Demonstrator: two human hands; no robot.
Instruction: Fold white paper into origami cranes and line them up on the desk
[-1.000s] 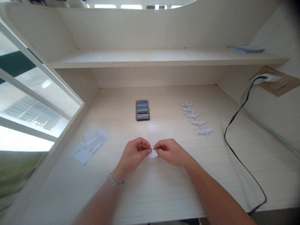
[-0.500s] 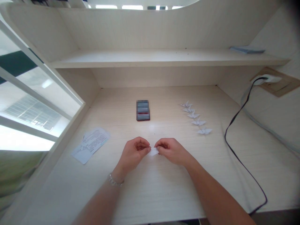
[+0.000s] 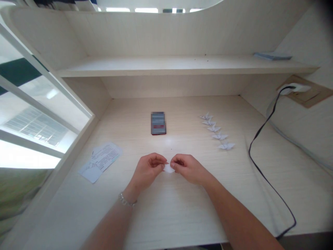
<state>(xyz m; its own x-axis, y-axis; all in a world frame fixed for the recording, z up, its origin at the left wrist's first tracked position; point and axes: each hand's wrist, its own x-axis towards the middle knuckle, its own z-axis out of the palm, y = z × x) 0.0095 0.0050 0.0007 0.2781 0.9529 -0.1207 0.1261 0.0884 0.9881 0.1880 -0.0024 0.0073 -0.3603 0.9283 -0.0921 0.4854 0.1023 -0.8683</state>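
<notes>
A small white piece of paper [image 3: 169,168] is held between my two hands, above the middle of the desk. My left hand [image 3: 149,170] pinches its left side between thumb and fingers. On the other side, my right hand [image 3: 188,168] is closed on the paper's right edge, the fingertips of both hands nearly meeting. The fingers hide part of the paper, so its folds are hard to make out. Several folded white paper cranes [image 3: 220,136] lie in a slanting row beyond my right hand.
A dark blurred rectangular object [image 3: 158,123] lies behind my hands. Printed paper sheets [image 3: 101,161] rest at the left. A black cable [image 3: 256,166] runs from the wall socket [image 3: 304,91] down the desk's right side. Above is a shelf [image 3: 161,64] with a flat bluish item [image 3: 272,56].
My right hand has shifted slightly left, closer to the left fingertips. The paper between the hands shows at a slightly different angle. Nothing else on the desk has moved.
</notes>
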